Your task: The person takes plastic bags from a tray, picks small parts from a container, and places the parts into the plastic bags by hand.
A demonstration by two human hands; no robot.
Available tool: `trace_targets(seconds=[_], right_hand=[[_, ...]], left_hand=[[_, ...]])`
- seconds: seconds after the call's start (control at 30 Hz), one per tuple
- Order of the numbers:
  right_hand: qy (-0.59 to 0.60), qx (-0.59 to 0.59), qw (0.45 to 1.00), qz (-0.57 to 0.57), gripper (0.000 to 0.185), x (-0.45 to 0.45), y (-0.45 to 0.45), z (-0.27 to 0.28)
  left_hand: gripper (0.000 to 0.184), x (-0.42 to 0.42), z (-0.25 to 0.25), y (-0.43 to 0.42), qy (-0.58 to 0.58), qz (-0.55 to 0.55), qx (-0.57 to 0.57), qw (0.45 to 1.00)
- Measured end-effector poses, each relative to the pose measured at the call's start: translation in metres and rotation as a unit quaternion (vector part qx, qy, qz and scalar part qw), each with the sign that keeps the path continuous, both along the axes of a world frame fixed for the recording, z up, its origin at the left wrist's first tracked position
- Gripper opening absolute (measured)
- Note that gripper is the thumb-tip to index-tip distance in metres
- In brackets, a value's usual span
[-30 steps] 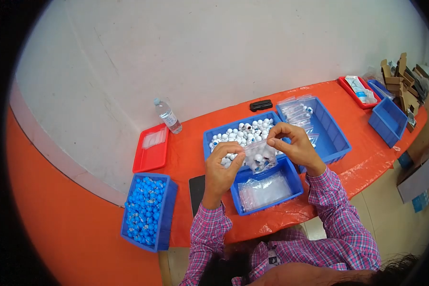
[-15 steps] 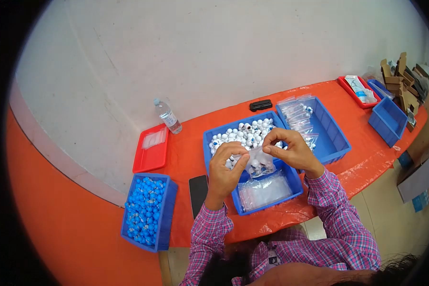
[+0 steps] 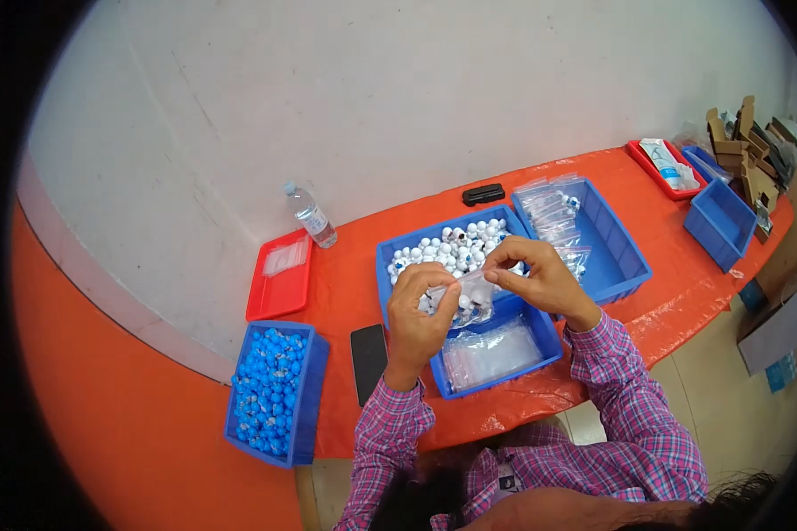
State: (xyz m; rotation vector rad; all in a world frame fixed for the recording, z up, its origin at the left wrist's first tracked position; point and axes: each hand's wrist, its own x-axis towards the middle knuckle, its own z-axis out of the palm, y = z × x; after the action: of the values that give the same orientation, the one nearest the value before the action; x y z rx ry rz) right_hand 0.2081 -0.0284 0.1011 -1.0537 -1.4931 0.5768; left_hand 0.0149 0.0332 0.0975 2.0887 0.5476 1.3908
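Clear bag (image 3: 471, 305) hangs over two blue bins (image 3: 549, 331), where I see the left hand (image 3: 419, 314) and right hand (image 3: 540, 276) pinching its top edge, probably set apart so the white balls (image 3: 464, 302) inside sit low.

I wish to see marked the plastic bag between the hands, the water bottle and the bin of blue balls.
Plastic bag (image 3: 474, 307), head view: its lower, filled part.
Water bottle (image 3: 311, 216), head view: middle of its body.
Bin of blue balls (image 3: 310, 398), head view: outer wall.
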Motion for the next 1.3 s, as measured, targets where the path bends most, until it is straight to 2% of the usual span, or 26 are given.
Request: trace_targets(seconds=[0.27,0.4,0.57,0.77,0.9,0.97,1.0,1.07,1.13,1.3], right_hand=[[-0.011,0.008,1.000,-0.016,0.002,-0.002,0.001,0.002],[-0.059,0.033,0.997,-0.030,0.001,-0.006,0.000,0.001],[-0.104,0.081,0.991,-0.035,0.003,-0.010,0.001,-0.003],[-0.090,0.070,0.993,-0.030,0.002,-0.009,0.002,-0.003],[-0.047,0.068,0.995,-0.063,0.003,0.016,-0.002,0.007],[-0.062,0.084,0.987,-0.123,0.004,0.034,-0.005,0.009],[-0.041,0.072,0.984,-0.156,0.005,0.051,-0.006,0.009],[0.072,0.030,0.977,-0.197,0.006,0.086,-0.005,0.011],[0.122,0.007,0.972,-0.199,0.008,0.124,0.002,0.003],[0.157,-0.053,0.953,-0.255,0.008,0.193,0.022,-0.029]], left_hand=[[0.011,-0.001,0.001,0.002,0.008,0.030,0.030,0.999],[0.010,0.003,0.000,-0.002,0.060,0.048,0.088,0.993],[0.011,0.006,0.003,-0.008,0.087,0.041,0.109,0.989],[0.011,0.004,0.004,-0.008,0.096,0.061,0.124,0.986],[0.011,-0.005,0.010,-0.004,0.097,0.075,0.128,0.984],[0.013,-0.007,0.009,-0.002,0.065,0.072,0.102,0.990],[0.013,-0.010,0.011,-0.001,0.064,0.064,0.098,0.991],[0.013,-0.020,0.017,0.002,0.039,0.114,0.086,0.989],[0.013,-0.023,0.022,0.000,0.025,0.114,0.077,0.990],[0.012,-0.027,0.032,-0.005,-0.030,0.132,0.055,0.989]])
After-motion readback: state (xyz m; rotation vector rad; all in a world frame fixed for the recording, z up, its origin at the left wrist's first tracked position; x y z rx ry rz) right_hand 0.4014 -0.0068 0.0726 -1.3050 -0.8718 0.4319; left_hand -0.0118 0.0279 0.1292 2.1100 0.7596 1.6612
